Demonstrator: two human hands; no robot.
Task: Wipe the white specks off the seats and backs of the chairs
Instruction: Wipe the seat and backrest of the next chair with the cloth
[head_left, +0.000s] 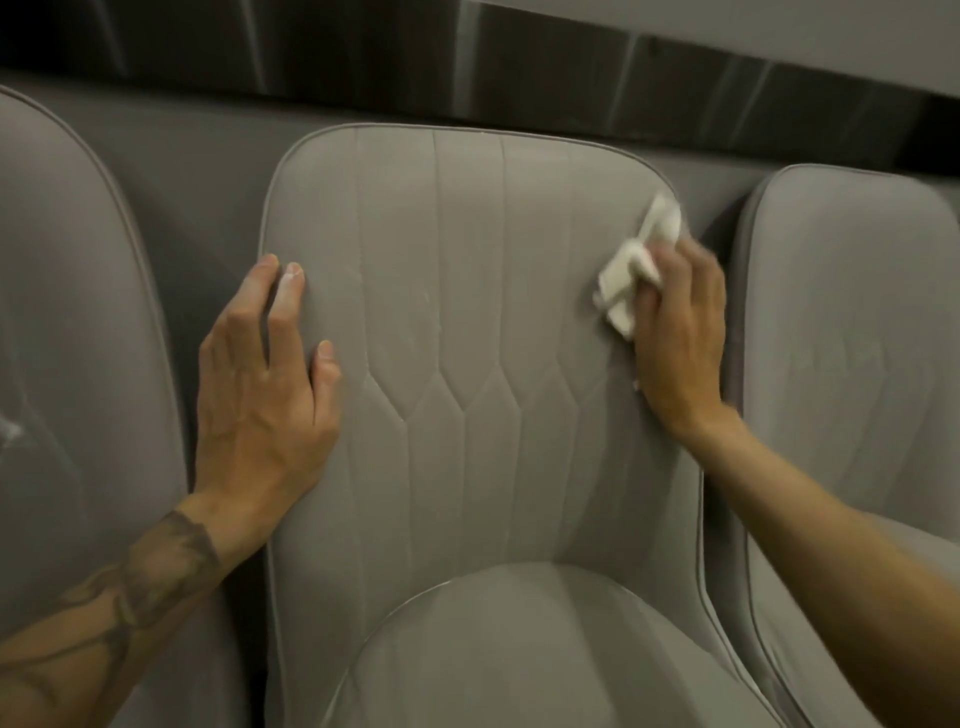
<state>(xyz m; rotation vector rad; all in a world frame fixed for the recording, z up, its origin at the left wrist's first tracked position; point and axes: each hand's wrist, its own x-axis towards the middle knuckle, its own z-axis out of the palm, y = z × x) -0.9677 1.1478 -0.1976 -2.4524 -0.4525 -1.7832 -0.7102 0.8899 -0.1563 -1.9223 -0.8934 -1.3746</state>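
In the middle of a row of three grey upholstered chairs, the middle chair (467, 519) faces the camera, its stitched backrest (467, 270) filling most of the view and its rounded seat (519, 654) showing at the bottom edge. The left hand (265, 395) lies flat against the left side of that backrest, fingers (291, 291) straight and slightly spread, the outer ones reaching over the piped edge. It holds nothing. The tattooed forearm (130, 587) behind it crosses in front of the left chair (78, 312).

The right hand (680, 338) is at the upper right part of the same backrest, near the curved corner. Its fingers curl round a crumpled white cloth (628, 280), which is pressed against the upholstery; part of the cloth sticks out above and to the left of the knuckles. The hand and cloth are a little blurred.

Faint white specks (428, 312) show along the stitched seams near the centre of the backrest, between the two hands. A brighter white smudge (10, 431) sits on the left chair at the picture's left edge. The right chair (841, 338) stands just beside the middle one, and its back carries pale, hazy marks. Behind the chairs runs a grey wall with a dark band (467, 67) across the top.
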